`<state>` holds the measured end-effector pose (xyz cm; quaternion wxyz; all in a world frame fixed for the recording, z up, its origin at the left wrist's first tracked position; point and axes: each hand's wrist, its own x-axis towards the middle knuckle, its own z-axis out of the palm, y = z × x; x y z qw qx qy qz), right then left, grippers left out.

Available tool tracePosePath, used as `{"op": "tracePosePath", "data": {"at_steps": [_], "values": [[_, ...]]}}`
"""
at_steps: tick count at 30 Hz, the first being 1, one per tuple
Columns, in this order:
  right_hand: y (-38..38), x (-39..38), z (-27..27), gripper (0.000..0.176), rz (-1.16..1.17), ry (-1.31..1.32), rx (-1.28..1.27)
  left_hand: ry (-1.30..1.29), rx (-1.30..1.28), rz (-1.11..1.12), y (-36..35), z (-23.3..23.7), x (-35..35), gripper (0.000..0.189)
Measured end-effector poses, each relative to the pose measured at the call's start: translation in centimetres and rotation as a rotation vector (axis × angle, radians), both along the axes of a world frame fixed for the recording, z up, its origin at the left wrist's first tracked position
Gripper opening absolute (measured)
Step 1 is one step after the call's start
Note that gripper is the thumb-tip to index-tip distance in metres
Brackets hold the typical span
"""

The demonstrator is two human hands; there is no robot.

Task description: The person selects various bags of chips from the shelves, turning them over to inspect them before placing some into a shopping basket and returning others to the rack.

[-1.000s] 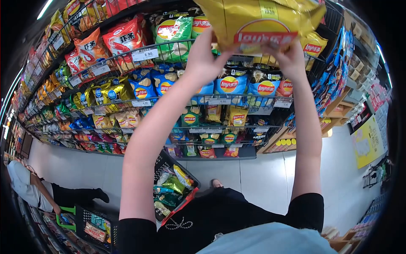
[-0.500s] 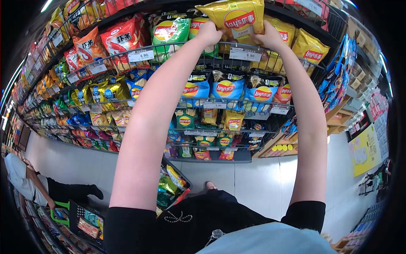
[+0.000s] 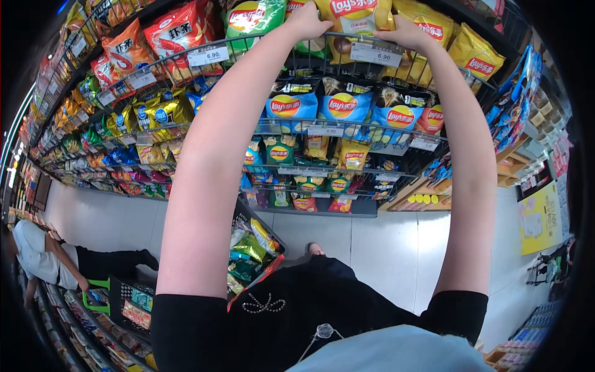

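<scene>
A yellow bag of Lay's potato chips [image 3: 354, 23] stands upright in the top wire shelf basket, its lower part behind the wire front. My left hand [image 3: 308, 22] is closed on the bag's left edge, beside a green chip bag [image 3: 254, 18]. At the lower right edge, my right hand [image 3: 407, 34] pinches the same bag, with more yellow chip bags [image 3: 474, 56] to its right. A price tag [image 3: 375, 54] reading 6.90 hangs on the wire just below, between both hands.
Blue Lay's bags [image 3: 344, 106] fill the shelf below. A shopping cart with chip bags [image 3: 251, 248] stands at my left. Further left, a person [image 3: 46, 254] holds the green handle of another cart [image 3: 127, 304]. A yellow sign [image 3: 540, 217] stands at right.
The yellow chip bag has gone down from above the wire rim into the basket, with both hands still on it. My view has shifted, so the shelves sit higher in the picture.
</scene>
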<state>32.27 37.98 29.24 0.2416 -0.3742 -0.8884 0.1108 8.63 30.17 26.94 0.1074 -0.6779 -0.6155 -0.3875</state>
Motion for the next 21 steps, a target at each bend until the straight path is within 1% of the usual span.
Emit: {"op": "tracePosePath", "data": {"at_steps": [1, 2, 3, 4, 5, 6, 8, 9, 12, 13, 16, 17, 20, 21], "values": [[-1.5, -0.3, 1.0, 0.064, -0.135, -0.097, -0.213, -0.013, 0.023, -0.068, -0.7, 0.3, -0.1, 0.046], [-1.1, -0.2, 0.4, 0.065, -0.082, -0.061, -0.154, -0.027, 0.045, -0.138, -1.3, 0.5, 0.0, 0.055], [-0.3, 0.2, 0.0, 0.066, -0.031, -0.025, -0.091, -0.053, 0.038, -0.146, -1.5, 0.6, 0.1, 0.049], [0.4, 0.4, -0.3, 0.067, 0.020, 0.011, -0.026, -0.049, -0.016, -0.151, -1.4, 0.7, 0.0, 0.049], [1.2, 0.4, -0.8, 0.056, 0.059, 0.082, -0.031, -0.046, -0.069, -0.157, -1.4, 0.8, 0.0, 0.048], [-0.6, 0.3, 0.1, 0.057, -0.032, 0.048, 0.012, -0.045, -0.120, -0.162, -1.2, 0.9, 0.0, 0.048], [-6.7, -0.4, 3.0, 0.059, -0.210, -0.025, 0.099, -0.067, -0.068, -0.124, -1.8, 0.8, 0.6, 0.043], [-7.6, -0.6, 2.9, 0.058, 0.002, 0.298, -0.036, -0.064, -0.059, -0.105, -1.7, 0.7, 0.7, 0.042], [-4.5, -1.3, 1.6, 0.055, -0.263, 0.273, 0.320, -0.040, -0.056, -0.068, -1.2, 0.5, 0.6, 0.039], [-3.9, -1.4, 1.1, 0.053, -0.245, 0.275, 0.335, -0.027, -0.060, -0.061, -0.9, 0.5, 0.4, 0.039], [-2.8, -2.1, 0.3, 0.045, -0.349, 0.083, 0.290, -0.099, -0.042, -0.041, -0.4, 0.3, 0.0, 0.037], [-2.2, -2.2, -0.1, 0.043, -0.321, -0.039, 0.348, -0.134, -0.027, -0.001, -0.3, 0.2, 0.1, 0.034], [1.1, -2.3, -1.3, 0.041, -0.224, -0.386, 0.513, -0.055, -0.004, 0.043, -0.5, 0.1, 0.3, 0.034], [2.4, -2.2, -1.3, 0.040, -0.185, -0.487, 0.558, -0.033, 0.049, 0.048, -0.5, 0.0, 0.3, 0.033]]}}
